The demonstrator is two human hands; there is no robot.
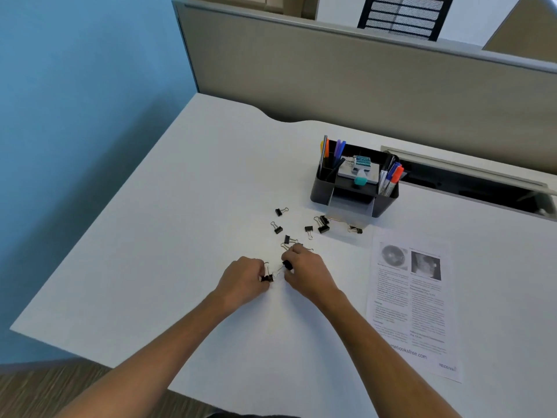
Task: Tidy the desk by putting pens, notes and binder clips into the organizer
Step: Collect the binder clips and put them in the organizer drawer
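Note:
Several small black binder clips [308, 229] lie scattered on the white desk in front of a dark grey organizer [321, 193]. The organizer holds pens [391, 176] in its left and right slots and a notepad with a teal item in the middle. My left hand [242, 280] pinches a black binder clip [267, 278] at its fingertips. My right hand [306, 271] is closed on another binder clip [287, 264] just beside it. Both hands rest low on the desk, close together, in front of the scattered clips.
A printed sheet of paper [411, 303] lies to the right of my hands. Behind the organizer runs an open cable slot [470, 182] along a beige partition [331, 70]. The desk's left edge borders a blue wall.

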